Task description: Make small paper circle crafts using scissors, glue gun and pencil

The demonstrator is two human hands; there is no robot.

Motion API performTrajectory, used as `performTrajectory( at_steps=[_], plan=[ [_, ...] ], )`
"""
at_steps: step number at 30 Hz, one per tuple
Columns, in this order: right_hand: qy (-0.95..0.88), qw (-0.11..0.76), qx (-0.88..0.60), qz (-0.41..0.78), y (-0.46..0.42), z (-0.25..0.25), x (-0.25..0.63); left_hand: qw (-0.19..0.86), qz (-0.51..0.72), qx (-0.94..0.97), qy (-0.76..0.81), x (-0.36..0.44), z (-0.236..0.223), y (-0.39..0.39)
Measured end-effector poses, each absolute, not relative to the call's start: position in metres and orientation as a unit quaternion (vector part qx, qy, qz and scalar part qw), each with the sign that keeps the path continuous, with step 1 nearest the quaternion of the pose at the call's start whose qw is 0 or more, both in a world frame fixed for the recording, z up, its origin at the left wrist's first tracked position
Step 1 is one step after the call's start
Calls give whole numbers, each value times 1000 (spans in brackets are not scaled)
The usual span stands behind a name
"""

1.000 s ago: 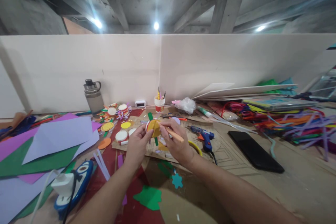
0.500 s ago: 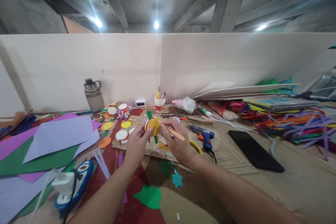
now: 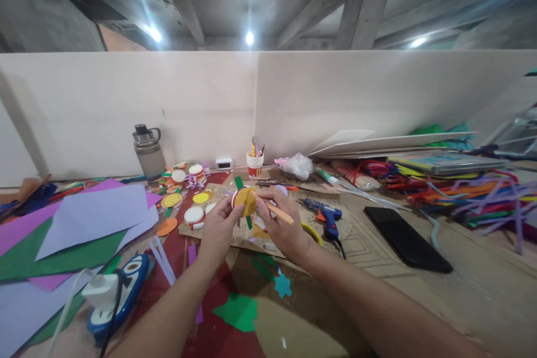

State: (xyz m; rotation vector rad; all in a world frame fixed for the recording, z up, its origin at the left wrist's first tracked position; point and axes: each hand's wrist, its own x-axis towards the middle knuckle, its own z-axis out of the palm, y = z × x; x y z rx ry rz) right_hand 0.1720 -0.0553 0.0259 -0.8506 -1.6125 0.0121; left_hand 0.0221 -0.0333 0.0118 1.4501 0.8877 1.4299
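Note:
My left hand (image 3: pixel 219 226) is closed on the rim of a small round paper craft piece (image 3: pixel 244 202). Its face is yellow, with a red and white edge, and green strips stick out above and below. My right hand (image 3: pixel 286 225) grips a peach-orange pen-shaped tool (image 3: pixel 277 211), its front end against or very near the yellow face; the exact tip is too small to make out. Both hands are raised over the cardboard. Below them lie a green paper scrap (image 3: pixel 237 311) and a teal star-like cutout (image 3: pixel 282 286).
At right are a blue glue gun (image 3: pixel 331 222), a black phone (image 3: pixel 406 239) and piled coloured strips (image 3: pixel 474 196). Coloured paper sheets (image 3: pixel 96 212), a blue-white power strip (image 3: pixel 119 299) and a bottle (image 3: pixel 149 154) stand left. Behind are white lids (image 3: pixel 194 215) and a pen cup (image 3: pixel 255 164).
Hardly anything differs. The whole view has shifted very slightly, and both hands keep the same hold on the craft piece and the pen-shaped tool.

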Motion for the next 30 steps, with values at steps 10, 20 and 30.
performTrajectory(
  at_steps=[10, 20, 30],
  plan=[
    [-691, 616, -377, 25, -55, 26, 173, 459, 587, 572, 344, 23, 12, -34],
    [-689, 620, -376, 11, -52, 21, 174, 461, 599, 566, 330, 20, 6, -28],
    [-690, 615, -382, 7, -53, 23, 174, 472, 610, 546, 328, 19, 6, -27]
  ],
)
